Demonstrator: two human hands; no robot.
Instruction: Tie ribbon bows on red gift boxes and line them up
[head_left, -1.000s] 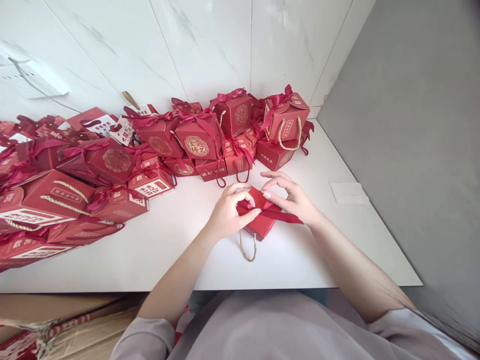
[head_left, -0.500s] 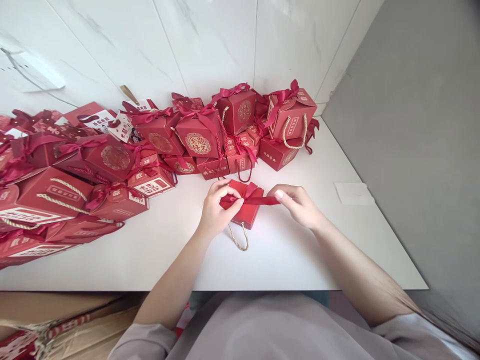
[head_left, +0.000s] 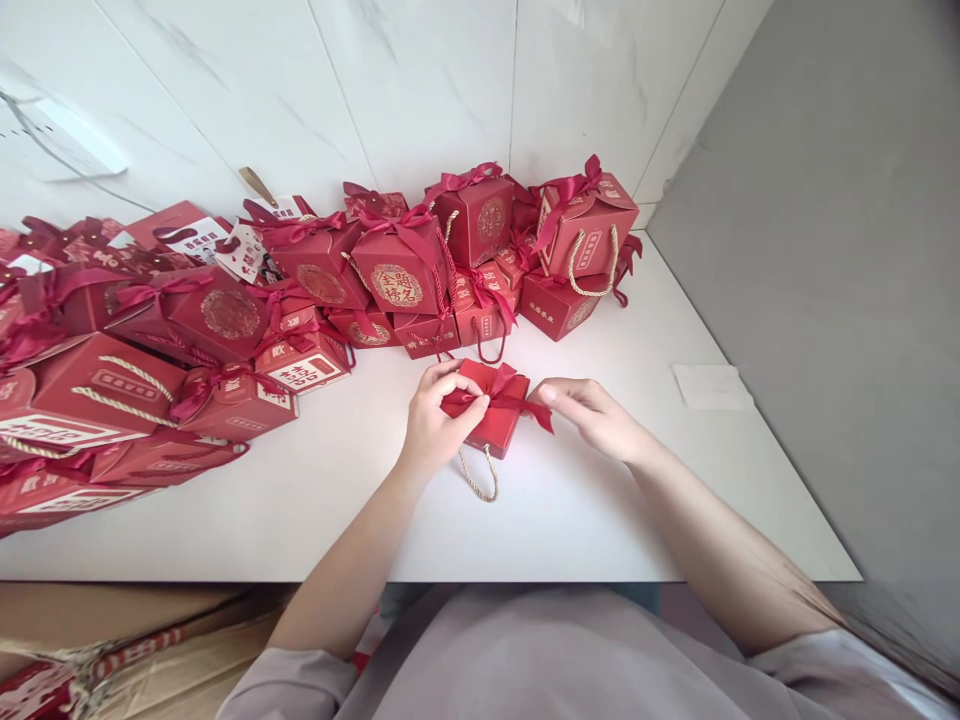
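A small red gift box (head_left: 499, 436) lies on the white table in front of me, with a red satin ribbon (head_left: 504, 378) tied across its top. My left hand (head_left: 442, 412) is closed at the box's left side, thumb and forefinger pinching the ribbon at the knot. From the right, the fingertips of my right hand (head_left: 589, 412) meet the ribbon's tail, whose loose end droops below them. The fingers look pinched, though their exact contact with the ribbon is hard to see. A beige rope handle (head_left: 484, 492) hangs from the box's near side; fingers partly hide the knot.
Ribboned red gift boxes (head_left: 397, 275) stand stacked along the tiled wall, the pile reaching closer at the left. A white paper piece (head_left: 712, 387) lies at the table's right. Below the table's front edge, at lower left, is an opened cardboard carton (head_left: 180, 665).
The ribbon tail, stretched straight to the right before, now bends and its end droops. My right hand has shifted slightly left towards the knot. My left hand keeps its pinch.
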